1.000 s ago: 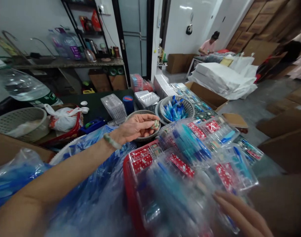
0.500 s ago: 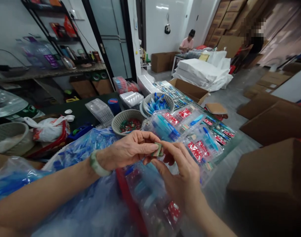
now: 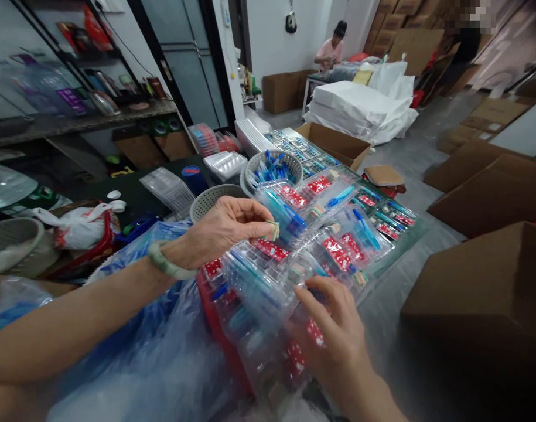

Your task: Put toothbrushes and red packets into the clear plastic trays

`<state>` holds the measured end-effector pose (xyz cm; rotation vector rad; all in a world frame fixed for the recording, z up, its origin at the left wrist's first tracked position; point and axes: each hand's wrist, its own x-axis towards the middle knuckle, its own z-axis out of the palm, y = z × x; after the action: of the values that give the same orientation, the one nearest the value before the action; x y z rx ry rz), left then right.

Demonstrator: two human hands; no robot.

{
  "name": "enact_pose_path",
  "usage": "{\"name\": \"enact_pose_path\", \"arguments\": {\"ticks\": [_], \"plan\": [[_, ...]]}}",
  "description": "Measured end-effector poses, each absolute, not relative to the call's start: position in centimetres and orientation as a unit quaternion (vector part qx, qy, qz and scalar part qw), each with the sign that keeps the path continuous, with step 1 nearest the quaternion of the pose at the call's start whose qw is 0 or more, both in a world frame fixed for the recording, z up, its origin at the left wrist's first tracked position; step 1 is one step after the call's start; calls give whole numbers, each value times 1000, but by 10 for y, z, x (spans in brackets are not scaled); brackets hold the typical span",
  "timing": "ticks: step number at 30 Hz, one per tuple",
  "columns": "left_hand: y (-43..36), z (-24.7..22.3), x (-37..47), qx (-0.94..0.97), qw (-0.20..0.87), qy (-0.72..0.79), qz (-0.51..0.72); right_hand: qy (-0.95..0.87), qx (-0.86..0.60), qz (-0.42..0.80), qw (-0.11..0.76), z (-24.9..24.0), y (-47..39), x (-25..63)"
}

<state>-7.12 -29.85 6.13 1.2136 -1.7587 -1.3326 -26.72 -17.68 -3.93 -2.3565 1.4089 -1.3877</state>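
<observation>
My left hand [image 3: 221, 230], with a pale green bangle [image 3: 164, 262] on the wrist, pinches a small green and beige layered piece [image 3: 273, 230] between thumb and fingertips. It hovers over stacked clear plastic blister trays [image 3: 254, 271]. Their compartments hold turquoise pens [image 3: 366, 230], red pieces with white dots [image 3: 337, 253] and small striped pieces [image 3: 361, 278]. Lower down, my right hand [image 3: 338, 340] is open, fingers apart and curved, above the nearer trays. Whether its fingertips touch the plastic I cannot tell.
Behind the trays stand a basket of blue pens [image 3: 274, 170] and another grey basket [image 3: 206, 202], partly hidden by my left hand. Blue plastic bags [image 3: 162, 328] lie at the left. Cardboard boxes [image 3: 482, 281] stand at the right. Farther back, a person [image 3: 331, 50] sits at a table.
My hands have parted. The left has drawn slightly up and left with the small piece; the right has let go and dropped lower over the trays. The view has shifted a little.
</observation>
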Motion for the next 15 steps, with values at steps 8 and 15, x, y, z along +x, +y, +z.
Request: {"name": "enact_pose_path", "arguments": {"ticks": [8, 15], "plan": [[-307, 51, -114, 408, 143, -745, -508, 445, -746, -495, 11, -46, -173, -251], [-321, 46, -137, 314, 3, -845, -433, 437, -735, -517, 30, -54, -172, -252]]}}
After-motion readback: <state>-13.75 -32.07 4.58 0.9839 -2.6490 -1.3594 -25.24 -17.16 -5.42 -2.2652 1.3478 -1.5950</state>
